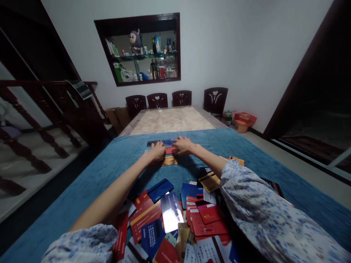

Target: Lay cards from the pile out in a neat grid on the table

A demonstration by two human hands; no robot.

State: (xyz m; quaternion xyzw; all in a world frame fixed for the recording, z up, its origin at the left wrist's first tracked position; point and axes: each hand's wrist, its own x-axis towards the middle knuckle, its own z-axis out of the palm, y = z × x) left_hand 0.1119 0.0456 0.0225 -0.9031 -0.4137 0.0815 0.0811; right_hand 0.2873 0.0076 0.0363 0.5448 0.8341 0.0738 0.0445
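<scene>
On the blue cloth (109, 175), a small block of cards lies in rows in front of me. A black card (153, 143) and a blue card (168, 142) form its far row. Between my hands lies a red card (170, 150), and a gold card (170, 160) is just nearer to me. My left hand (158, 150) has its fingers bent down at the red card's left end. At its right end, the fingers of my right hand (183, 145) are curled on its edge. Both palms cover parts of the cards beneath.
A loose heap of cards, including a shiny silver card (171, 215) and a blue card with a black stripe (160, 190), spreads below my forearms. Beyond the cloth is a marble tabletop (170, 118), with chairs (215, 100) behind. A wooden railing (35, 135) stands left.
</scene>
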